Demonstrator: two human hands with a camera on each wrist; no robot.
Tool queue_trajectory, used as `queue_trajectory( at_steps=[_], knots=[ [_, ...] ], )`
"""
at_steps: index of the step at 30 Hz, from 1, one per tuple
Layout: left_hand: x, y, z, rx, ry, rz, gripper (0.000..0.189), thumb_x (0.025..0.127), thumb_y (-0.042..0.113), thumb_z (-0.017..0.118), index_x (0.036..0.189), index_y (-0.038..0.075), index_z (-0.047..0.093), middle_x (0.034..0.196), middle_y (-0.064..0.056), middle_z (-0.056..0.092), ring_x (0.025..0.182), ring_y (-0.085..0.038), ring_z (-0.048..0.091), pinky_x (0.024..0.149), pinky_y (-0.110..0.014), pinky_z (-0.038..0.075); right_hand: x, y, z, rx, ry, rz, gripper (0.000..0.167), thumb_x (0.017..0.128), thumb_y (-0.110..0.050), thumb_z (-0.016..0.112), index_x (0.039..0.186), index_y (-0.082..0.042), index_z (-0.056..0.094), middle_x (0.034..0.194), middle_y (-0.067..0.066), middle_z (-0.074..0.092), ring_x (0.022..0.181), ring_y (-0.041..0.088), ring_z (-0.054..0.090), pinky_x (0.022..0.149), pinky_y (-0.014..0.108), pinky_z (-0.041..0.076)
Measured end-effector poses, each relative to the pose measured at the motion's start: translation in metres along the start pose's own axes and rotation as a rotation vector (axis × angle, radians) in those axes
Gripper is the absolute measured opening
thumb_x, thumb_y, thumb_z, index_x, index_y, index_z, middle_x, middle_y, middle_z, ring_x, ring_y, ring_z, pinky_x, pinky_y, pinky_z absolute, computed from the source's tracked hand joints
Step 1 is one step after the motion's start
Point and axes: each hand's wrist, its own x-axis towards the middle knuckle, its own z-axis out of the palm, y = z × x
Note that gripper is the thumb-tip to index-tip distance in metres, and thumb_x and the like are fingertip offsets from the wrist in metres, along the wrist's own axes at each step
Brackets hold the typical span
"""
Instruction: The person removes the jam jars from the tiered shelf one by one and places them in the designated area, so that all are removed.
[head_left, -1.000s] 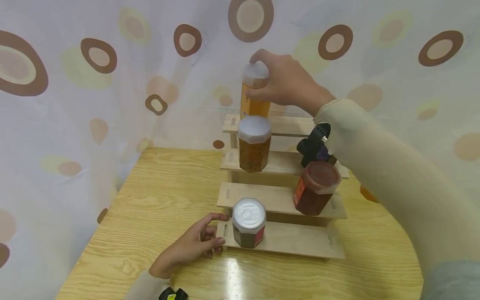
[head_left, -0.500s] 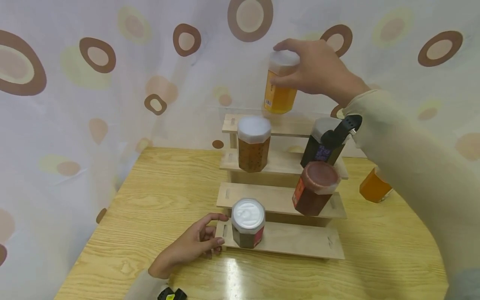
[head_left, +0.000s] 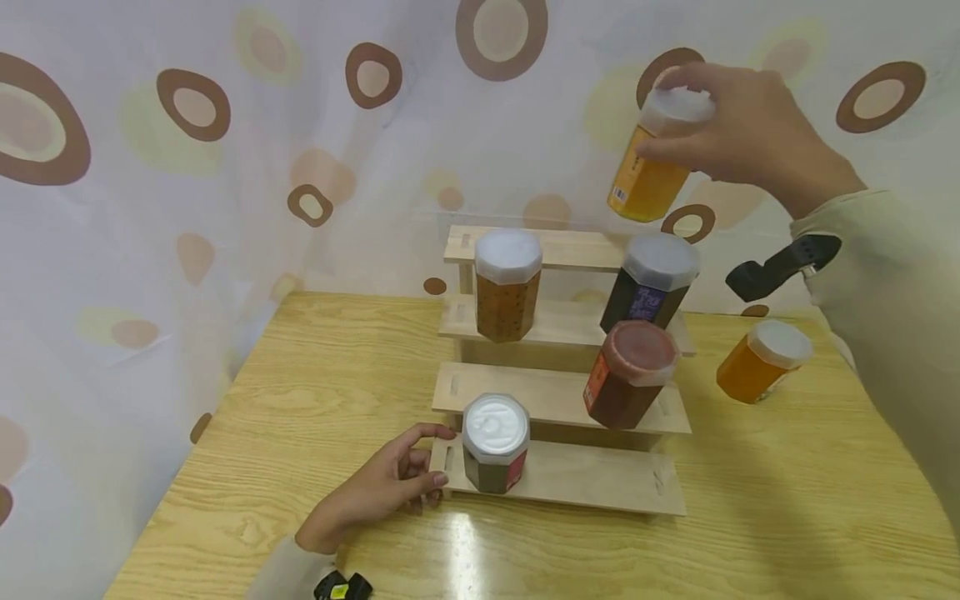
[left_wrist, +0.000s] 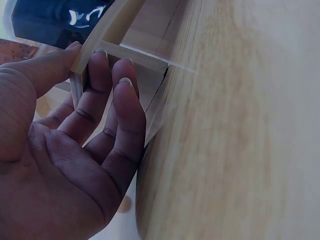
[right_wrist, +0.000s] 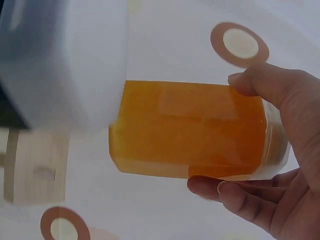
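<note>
Above the right end of the top tier, my right hand (head_left: pixel 761 125) grips a white-lidded jar (head_left: pixel 651 179) of clear amber contents. The jar tilts, its base off to the left. In the right wrist view, the thumb and fingers sit on opposite sides of this amber jar (right_wrist: pixel 190 132) near its lid. My left hand (head_left: pixel 378 487) holds the left end of a stepped wooden rack (head_left: pixel 592 475) at its lowest board. Seen from the left wrist, the thumb lies over the board's edge (left_wrist: pixel 112 30) and the fingers curl beneath it.
A silver-topped jar (head_left: pixel 495 437) stands on the lowest tier, a dark red jar (head_left: pixel 630 375) one tier up. Higher are a speckled brown jar (head_left: pixel 507 304) and a black jar (head_left: pixel 648 287). Another amber jar (head_left: pixel 757 362) stands on the table (head_left: pixel 337 367), right of the rack.
My right hand has lifted the amber jar from the left end of the top tier and carried it right, tilting it. The left hand stays on the rack.
</note>
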Motion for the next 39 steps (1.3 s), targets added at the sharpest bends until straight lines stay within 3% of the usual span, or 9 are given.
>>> queue_trajectory(
  at_steps=[3, 4, 9, 12, 16, 19, 23, 27, 39],
  knots=[
    [0.000, -0.001, 0.000, 0.000, -0.001, 0.000, 0.051, 0.103, 0.006, 0.064, 0.148, 0.005, 0.041, 0.082, -0.027, 0.064, 0.072, -0.018, 0.066, 0.058, -0.024, 0.054, -0.005, 0.017, -0.005, -0.001, 0.007, 0.043, 0.089, 0.092, -0.056, 0.072, 0.162, -0.016, 0.033, 0.149, 0.036, 0.042, 0.105, 0.050, 0.058, 0.053, 0.014, 0.044],
    [-0.001, -0.001, 0.000, 0.005, 0.000, 0.001, 0.051, 0.103, 0.006, 0.065, 0.148, 0.005, 0.041, 0.082, -0.026, 0.064, 0.072, -0.018, 0.067, 0.058, -0.024, 0.054, -0.007, 0.021, -0.006, 0.001, 0.006, 0.057, 0.090, 0.092, -0.055, 0.072, 0.163, -0.016, 0.032, 0.149, 0.037, 0.040, 0.109, 0.052, 0.055, 0.057, 0.021, 0.051],
    [-0.002, -0.001, 0.000, 0.022, 0.007, -0.001, 0.051, 0.103, 0.007, 0.065, 0.149, 0.006, 0.042, 0.082, -0.024, 0.065, 0.072, -0.019, 0.067, 0.058, -0.024, 0.053, -0.018, 0.041, -0.015, 0.015, 0.025, 0.120, 0.089, 0.092, -0.052, 0.074, 0.162, -0.016, 0.033, 0.148, 0.041, 0.036, 0.104, 0.053, 0.054, 0.055, 0.028, 0.052],
    [-0.002, 0.000, 0.001, 0.015, 0.007, -0.005, 0.051, 0.103, 0.007, 0.064, 0.148, 0.005, 0.042, 0.083, -0.024, 0.065, 0.072, -0.018, 0.067, 0.058, -0.024, 0.053, -0.025, 0.055, -0.019, 0.046, 0.065, 0.144, 0.087, 0.092, -0.049, 0.075, 0.161, -0.014, 0.034, 0.142, 0.040, 0.039, 0.079, 0.035, 0.061, 0.045, 0.019, 0.045],
    [-0.003, 0.000, 0.001, 0.005, 0.003, -0.006, 0.051, 0.103, 0.007, 0.064, 0.149, 0.005, 0.041, 0.084, -0.025, 0.066, 0.072, -0.017, 0.067, 0.059, -0.024, 0.053, -0.035, 0.071, -0.022, 0.049, 0.127, 0.135, 0.085, 0.092, -0.045, 0.076, 0.158, -0.007, 0.038, 0.133, 0.039, 0.042, 0.053, 0.011, 0.052, 0.041, 0.017, 0.043],
    [-0.003, 0.000, 0.001, 0.004, 0.003, -0.004, 0.051, 0.103, 0.008, 0.064, 0.149, 0.005, 0.041, 0.084, -0.025, 0.066, 0.072, -0.017, 0.067, 0.058, -0.024, 0.053, -0.039, 0.080, -0.021, 0.013, 0.136, 0.128, 0.084, 0.093, -0.044, 0.076, 0.156, -0.002, 0.039, 0.140, 0.045, 0.036, 0.046, 0.017, 0.056, 0.040, 0.017, 0.040],
    [-0.004, 0.000, 0.001, 0.011, 0.006, -0.003, 0.051, 0.103, 0.008, 0.064, 0.149, 0.005, 0.041, 0.084, -0.025, 0.066, 0.072, -0.017, 0.067, 0.058, -0.024, 0.053, -0.046, 0.091, -0.015, -0.016, 0.116, 0.146, 0.085, 0.093, -0.046, 0.076, 0.155, 0.001, 0.040, 0.141, 0.047, 0.038, 0.055, 0.036, 0.064, 0.040, 0.020, 0.041],
    [-0.004, 0.000, 0.001, 0.016, 0.008, -0.002, 0.051, 0.103, 0.008, 0.064, 0.149, 0.005, 0.041, 0.083, -0.024, 0.066, 0.072, -0.017, 0.067, 0.058, -0.024, 0.053, -0.054, 0.100, -0.003, 0.008, 0.086, 0.173, 0.086, 0.093, -0.049, 0.075, 0.154, 0.001, 0.040, 0.126, 0.044, 0.050, 0.048, 0.026, 0.061, 0.040, 0.026, 0.048],
    [-0.005, 0.002, 0.003, 0.022, 0.010, -0.002, 0.051, 0.103, 0.007, 0.065, 0.148, 0.005, 0.041, 0.081, -0.027, 0.063, 0.071, -0.016, 0.066, 0.057, -0.023, 0.052, -0.074, 0.124, 0.037, 0.006, -0.008, 0.199, 0.093, 0.090, -0.063, 0.070, 0.154, -0.004, 0.038, 0.118, 0.044, 0.055, 0.055, 0.030, 0.066, 0.047, 0.038, 0.054]
  ],
)
